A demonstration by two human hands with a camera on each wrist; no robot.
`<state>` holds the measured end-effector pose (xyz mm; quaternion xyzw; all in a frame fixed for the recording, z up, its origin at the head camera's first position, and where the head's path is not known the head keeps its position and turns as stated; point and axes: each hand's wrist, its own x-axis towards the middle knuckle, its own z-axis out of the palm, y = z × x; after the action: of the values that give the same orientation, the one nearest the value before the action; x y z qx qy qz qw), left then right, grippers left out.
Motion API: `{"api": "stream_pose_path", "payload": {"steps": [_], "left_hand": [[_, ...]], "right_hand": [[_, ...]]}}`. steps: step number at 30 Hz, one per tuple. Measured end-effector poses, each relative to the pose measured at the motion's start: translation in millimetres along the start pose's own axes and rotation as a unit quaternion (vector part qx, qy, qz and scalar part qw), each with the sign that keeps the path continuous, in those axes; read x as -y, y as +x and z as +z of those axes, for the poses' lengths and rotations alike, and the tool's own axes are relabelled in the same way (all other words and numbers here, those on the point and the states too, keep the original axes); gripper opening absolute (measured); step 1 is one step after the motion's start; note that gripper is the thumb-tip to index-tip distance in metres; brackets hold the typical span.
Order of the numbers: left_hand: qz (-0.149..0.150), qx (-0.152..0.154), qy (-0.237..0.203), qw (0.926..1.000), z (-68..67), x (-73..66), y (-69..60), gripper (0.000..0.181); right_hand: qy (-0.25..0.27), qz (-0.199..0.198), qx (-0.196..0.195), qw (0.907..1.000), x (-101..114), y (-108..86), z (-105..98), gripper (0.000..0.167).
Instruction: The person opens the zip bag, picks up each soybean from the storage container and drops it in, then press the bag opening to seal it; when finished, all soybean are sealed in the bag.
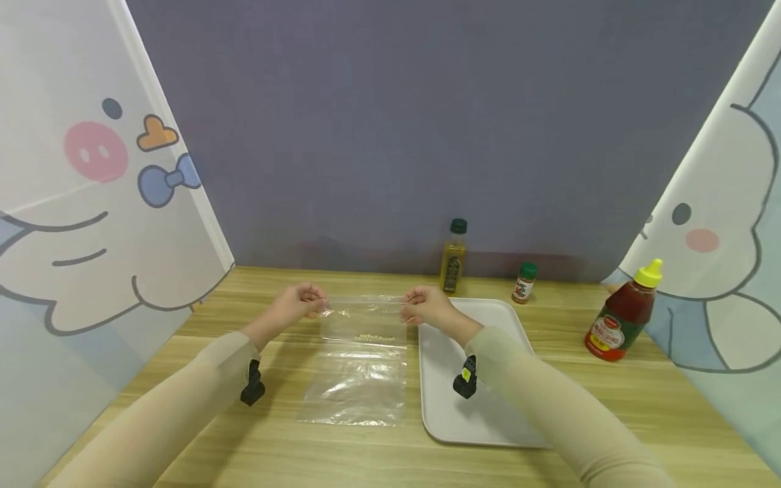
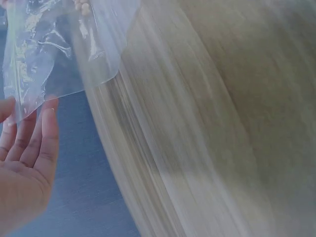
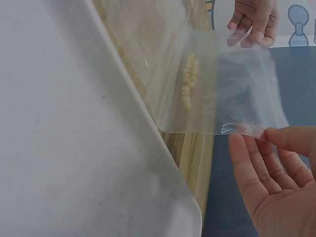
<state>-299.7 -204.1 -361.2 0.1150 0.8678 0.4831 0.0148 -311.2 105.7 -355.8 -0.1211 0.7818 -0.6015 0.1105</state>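
Note:
Both hands pinch the top corners of a clear plastic bag (image 1: 360, 316), held upright above the table. My left hand (image 1: 299, 302) has the left corner between thumb and fingers, and my right hand (image 1: 430, 308) has the right one. Small pale yellow, bean-like pieces (image 3: 187, 81) lie along the bottom of this bag; their exact kind is unclear. A second clear plastic bag (image 1: 360, 393) lies flat on the table in front of it. In the left wrist view, my left fingertips sit behind the bag's corner.
A white tray (image 1: 436, 400) lies on the wooden table (image 1: 274, 447), under my right forearm. Behind it stand an oil bottle (image 1: 452, 264) and a green-capped spice jar (image 1: 523, 285). Farther right is a red sauce bottle (image 1: 622, 315) with a yellow cap.

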Motion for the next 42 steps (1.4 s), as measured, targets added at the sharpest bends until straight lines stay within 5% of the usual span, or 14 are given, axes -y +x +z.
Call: {"api": "stream_pose_path", "payload": {"steps": [7,13,25,35,42], "left_hand": [[-0.039,-0.023,-0.037,0.9983,6.2,3.6,17.6,0.029],[-0.037,-0.003,-0.042,0.9984,10.6,7.1,29.7,0.042],[-0.068,0.043,-0.011,0.9967,12.5,12.9,35.6,0.068],[-0.082,0.042,0.032,0.9952,11.1,24.8,38.2,0.06],[-0.096,0.044,0.037,0.9937,5.5,27.6,40.6,0.059]], "right_hand": [[0.028,0.023,-0.024,0.9991,-3.1,16.3,3.0,0.033],[0.026,0.04,-0.031,0.9984,-10.9,31.8,5.5,0.039],[-0.025,0.065,-0.037,0.9969,-20.7,50.0,18.3,0.054],[-0.083,0.087,-0.037,0.9921,-25.6,58.2,26.1,0.054],[-0.172,0.043,-0.053,0.9826,-20.9,59.7,23.1,0.055]]}}
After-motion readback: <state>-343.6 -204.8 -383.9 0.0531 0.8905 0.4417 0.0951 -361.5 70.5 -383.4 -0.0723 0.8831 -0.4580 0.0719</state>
